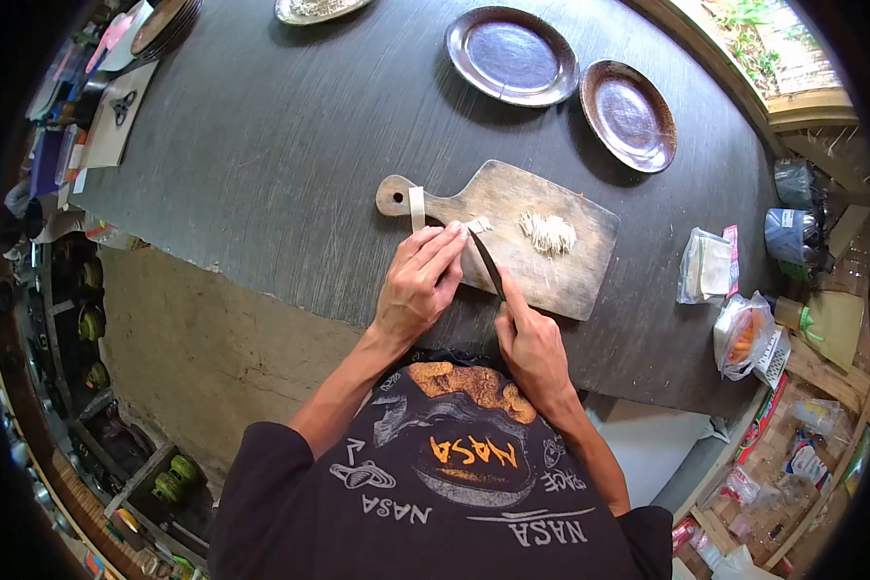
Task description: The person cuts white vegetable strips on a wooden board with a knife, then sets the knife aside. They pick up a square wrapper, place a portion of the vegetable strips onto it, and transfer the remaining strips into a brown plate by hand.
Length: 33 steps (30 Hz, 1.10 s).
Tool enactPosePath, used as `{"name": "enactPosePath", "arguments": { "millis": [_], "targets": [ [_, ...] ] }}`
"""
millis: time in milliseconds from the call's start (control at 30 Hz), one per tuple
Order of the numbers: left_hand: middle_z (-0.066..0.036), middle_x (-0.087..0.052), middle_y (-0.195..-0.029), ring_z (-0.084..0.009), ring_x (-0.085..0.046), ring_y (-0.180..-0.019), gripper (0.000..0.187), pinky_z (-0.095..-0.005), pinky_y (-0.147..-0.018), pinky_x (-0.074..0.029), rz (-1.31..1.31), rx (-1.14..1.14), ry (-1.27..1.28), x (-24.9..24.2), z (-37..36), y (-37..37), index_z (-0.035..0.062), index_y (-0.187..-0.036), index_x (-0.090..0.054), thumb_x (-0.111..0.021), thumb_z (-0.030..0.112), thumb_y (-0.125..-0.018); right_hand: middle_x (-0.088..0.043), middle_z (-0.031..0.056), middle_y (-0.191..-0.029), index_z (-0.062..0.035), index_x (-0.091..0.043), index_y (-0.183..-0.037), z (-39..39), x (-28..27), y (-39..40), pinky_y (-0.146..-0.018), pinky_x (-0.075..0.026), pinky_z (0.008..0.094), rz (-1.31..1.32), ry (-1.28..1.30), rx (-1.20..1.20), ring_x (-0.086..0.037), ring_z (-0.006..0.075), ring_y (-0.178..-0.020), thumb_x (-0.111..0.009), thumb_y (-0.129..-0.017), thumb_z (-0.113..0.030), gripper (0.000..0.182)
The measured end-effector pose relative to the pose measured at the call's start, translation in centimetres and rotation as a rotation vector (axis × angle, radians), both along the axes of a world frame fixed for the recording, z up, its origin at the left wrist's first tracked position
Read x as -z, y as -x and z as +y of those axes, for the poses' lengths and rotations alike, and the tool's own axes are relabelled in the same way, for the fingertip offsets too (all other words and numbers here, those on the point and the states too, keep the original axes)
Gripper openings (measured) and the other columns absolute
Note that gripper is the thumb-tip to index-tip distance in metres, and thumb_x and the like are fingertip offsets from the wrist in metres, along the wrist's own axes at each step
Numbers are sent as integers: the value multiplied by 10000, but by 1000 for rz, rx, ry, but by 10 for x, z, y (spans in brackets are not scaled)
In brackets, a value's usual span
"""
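Observation:
A wooden cutting board (512,193) with a round handle lies on the dark table in front of me. My left hand (418,282) is closed, its fingertips together on pale, flat strips (417,205) near the board's handle; the fingers hide part of them. My right hand (532,340) is wrapped around a knife's handle, index finger along its back. The dark knife blade (487,259) rests at my left fingertips, beside a small cut piece (479,225). A heap of thin, pale shreds (549,234) sits on the right part of the board.
Two brown oval plates (512,56) (629,116) stand beyond the board. Part of another dish (319,8) shows at the far edge. On the right lie a plastic packet of pale square sheets (710,266) and a bag with orange contents (742,336). Scissors (122,106) lie far left.

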<state>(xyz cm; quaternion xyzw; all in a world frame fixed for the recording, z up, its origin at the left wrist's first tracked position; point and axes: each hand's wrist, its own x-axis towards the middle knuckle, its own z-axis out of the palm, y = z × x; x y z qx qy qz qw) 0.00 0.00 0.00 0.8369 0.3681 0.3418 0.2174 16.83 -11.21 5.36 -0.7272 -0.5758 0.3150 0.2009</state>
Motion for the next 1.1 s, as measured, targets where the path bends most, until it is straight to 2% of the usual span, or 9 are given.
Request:
{"name": "enactPosePath", "arguments": {
  "millis": [167, 400, 600, 700, 867, 1100],
  "targets": [
    [-109, -743, -1269, -272, -676, -1187, 352, -407, -1046, -530, -39, -36, 30, 0, -4, -8, 24, -1236, -745, -727, 4, -885, -687, 265, -779, -153, -401, -1612, 6, 0, -2, -681, -544, 548, -48, 13, -3, -695, 432, -691, -587, -981, -96, 661],
    [-110, -742, -1270, -273, -676, -1175, 348, -410, -1038, -529, -31, -33, 47, -3, -4, -7, 29, -1236, -747, -722, -1, -890, -682, 250, -759, -141, -386, -1619, -5, -9, -4, -675, -545, 544, -48, 64, -11, -689, 433, -680, -583, -975, -86, 676],
    [-112, -742, -1276, -278, -679, -1186, 338, -414, -1038, -532, -29, -23, 31, 0, -4, -5, 24, -1233, -748, -722, 2, -896, -680, 256, -763, -137, -384, -1617, -1, 0, -5, -671, -541, 548, -6, 6, -23, -686, 442, -682, -586, -973, -86, 677],
    [-117, -729, -1298, -280, -654, -1217, 394, -406, -1074, -515, -34, -10, 23, 4, -3, -4, 1, -1270, -715, -719, -3, -876, -685, 264, -779, -139, -383, -1616, 5, 2, -3, -671, -537, 558, -12, -12, -27, -689, 446, -688, -582, -977, -86, 672],
    [-117, -744, -1274, -274, -680, -1191, 335, -406, -1040, -538, -17, -34, 42, -6, -3, -5, 12, -1222, -749, -734, -4, -888, -687, 262, -784, -140, -381, -1618, 3, -4, 1, -676, -535, 560, -16, 48, 2, -691, 441, -688, -586, -978, -91, 673],
    [-116, -734, -1286, -288, -662, -1185, 346, -402, -1041, -535, -27, -22, 42, -5, -3, -3, 12, -1238, -742, -733, -5, -893, -674, 252, -765, -143, -374, -1626, 0, -5, -2, -680, -532, 545, 1, 63, -20, -680, 431, -682, -577, -984, -86, 676]
  ]
}}
